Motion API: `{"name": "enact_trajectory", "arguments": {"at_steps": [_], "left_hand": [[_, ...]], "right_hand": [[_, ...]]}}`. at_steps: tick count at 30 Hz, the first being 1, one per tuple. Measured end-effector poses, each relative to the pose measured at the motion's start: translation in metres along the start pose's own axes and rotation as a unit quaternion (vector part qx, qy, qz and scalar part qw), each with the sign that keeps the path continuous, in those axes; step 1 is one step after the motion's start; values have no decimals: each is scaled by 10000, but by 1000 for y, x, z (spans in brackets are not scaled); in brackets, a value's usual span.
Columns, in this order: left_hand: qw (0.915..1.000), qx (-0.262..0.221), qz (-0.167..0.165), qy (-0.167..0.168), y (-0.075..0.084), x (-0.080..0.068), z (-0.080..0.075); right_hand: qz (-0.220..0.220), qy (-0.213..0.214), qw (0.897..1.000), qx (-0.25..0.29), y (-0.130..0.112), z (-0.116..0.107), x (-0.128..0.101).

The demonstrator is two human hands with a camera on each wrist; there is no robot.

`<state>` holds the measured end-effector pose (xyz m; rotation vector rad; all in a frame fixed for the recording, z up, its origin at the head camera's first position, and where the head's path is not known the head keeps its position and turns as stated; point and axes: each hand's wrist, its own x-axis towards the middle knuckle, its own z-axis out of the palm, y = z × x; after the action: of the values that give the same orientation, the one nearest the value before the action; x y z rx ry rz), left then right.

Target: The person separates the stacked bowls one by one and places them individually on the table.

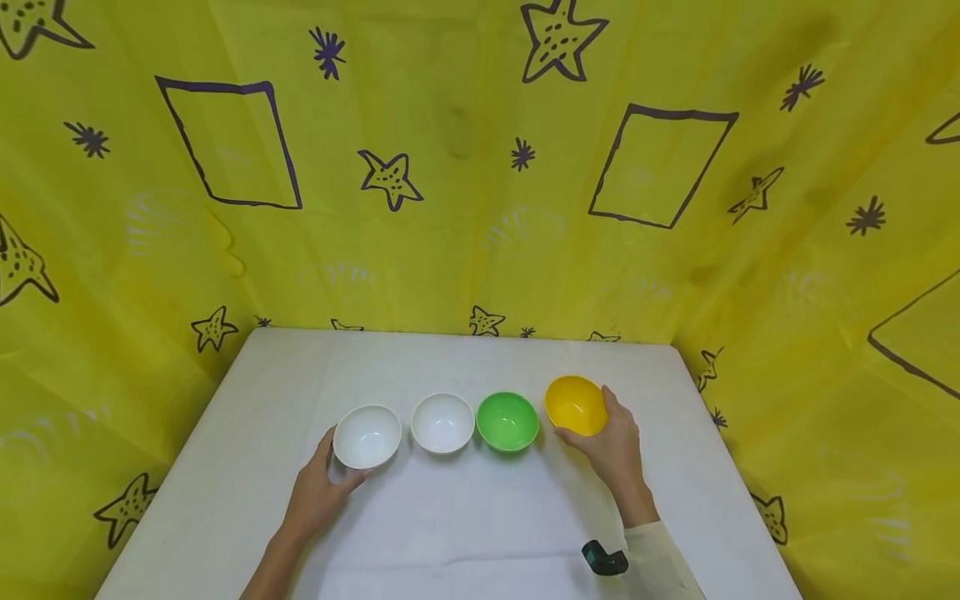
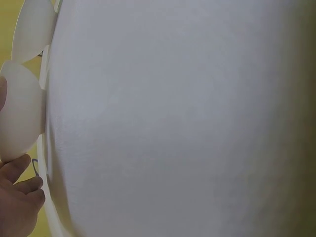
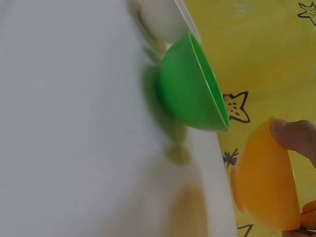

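Gripping the yellow bowl at the right end of the row, tilted and lifted off the white table, the right hand curled round it; the left hand clasped the leftmost white bowl beside another white bowl and a green bowl.

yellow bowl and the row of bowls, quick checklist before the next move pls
1. Right hand has a grip on the yellow bowl: ok, thumb on the rim, fingers under it.
2. Yellow bowl off the table: ok, the right wrist view shows it lifted and tilted.
3. Yellow bowl apart from the green bowl: ok, a gap shows.
4. Left hand steadies the left white bowl: ok, thumb and fingers touch its side.
5. Second white bowl upright and untouched: ok.
6. Bowls empty: ok for all four.
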<state>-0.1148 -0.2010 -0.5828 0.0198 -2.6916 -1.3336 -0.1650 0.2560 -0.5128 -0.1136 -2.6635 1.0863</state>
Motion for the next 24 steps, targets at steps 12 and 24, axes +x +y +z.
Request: {"name": "enact_trajectory", "arguments": {"at_steps": [12, 24], "left_hand": [[9999, -95, 15, -44, -1, 1, 0], [9999, -22, -56, -95, 3, 6, 1]], "right_hand": [[335, -181, 9992, -90, 18, 12, -6], [515, -323, 9981, 21, 28, 20, -10]]}}
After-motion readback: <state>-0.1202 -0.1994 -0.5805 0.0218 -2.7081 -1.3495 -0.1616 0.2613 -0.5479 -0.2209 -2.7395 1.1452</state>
